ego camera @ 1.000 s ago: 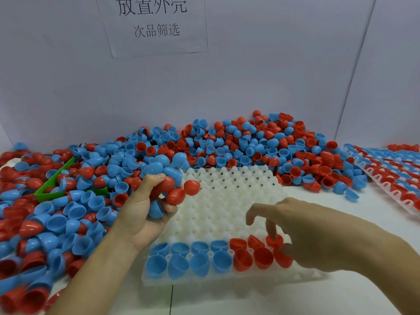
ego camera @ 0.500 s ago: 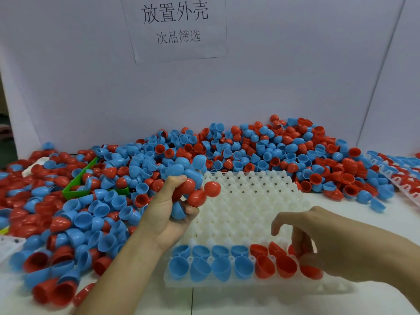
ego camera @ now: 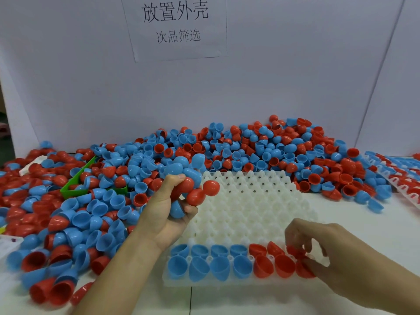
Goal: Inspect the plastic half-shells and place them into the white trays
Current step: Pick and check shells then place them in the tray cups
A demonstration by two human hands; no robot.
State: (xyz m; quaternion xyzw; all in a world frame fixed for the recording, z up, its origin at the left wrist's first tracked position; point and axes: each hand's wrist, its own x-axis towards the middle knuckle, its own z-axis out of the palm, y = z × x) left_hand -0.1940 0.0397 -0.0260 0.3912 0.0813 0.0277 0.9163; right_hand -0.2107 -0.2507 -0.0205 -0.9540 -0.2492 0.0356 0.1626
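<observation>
Left hand (ego camera: 166, 214) clutches a bunch of red and blue half-shells (ego camera: 193, 189); right hand (ego camera: 336, 253) pinches a red shell (ego camera: 295, 252) at white tray (ego camera: 250, 205). White table (ego camera: 363, 214), white backboard (ego camera: 295, 76).

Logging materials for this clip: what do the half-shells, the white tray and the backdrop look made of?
Half-shells: thin hard plastic, glossy; highlights show on the red ones in the left hand. White tray: moulded plastic, probably softer, matte and slightly translucent, with pegs and holes. Backdrop: looks like matte white board, creased at the right; foam or card, unclear.
</observation>
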